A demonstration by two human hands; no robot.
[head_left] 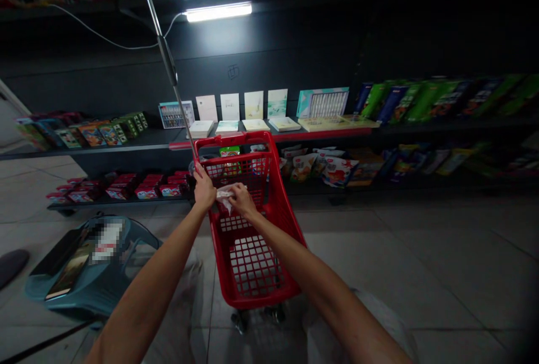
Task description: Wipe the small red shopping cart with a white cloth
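Note:
A small red plastic shopping cart [290, 223] stands in front of me, its basket of open grid. My left hand [204, 189] is closed at the cart's upper left edge, beside the foot of a metal pole [168, 60]. Over the basket, my right hand [243, 200] is closed on a crumpled white cloth [225, 192]. One end of the cloth reaches to my left hand; whether those fingers also pinch it I cannot tell.
A blue-grey plastic stool [96, 274] at left carries a phone [69, 271] and other items. Ahead, a dark shelf [155, 138] bears notebooks [229, 107], boxes and snack bags [337, 168]. A lit lamp tube [219, 12] hangs above, with a white cable.

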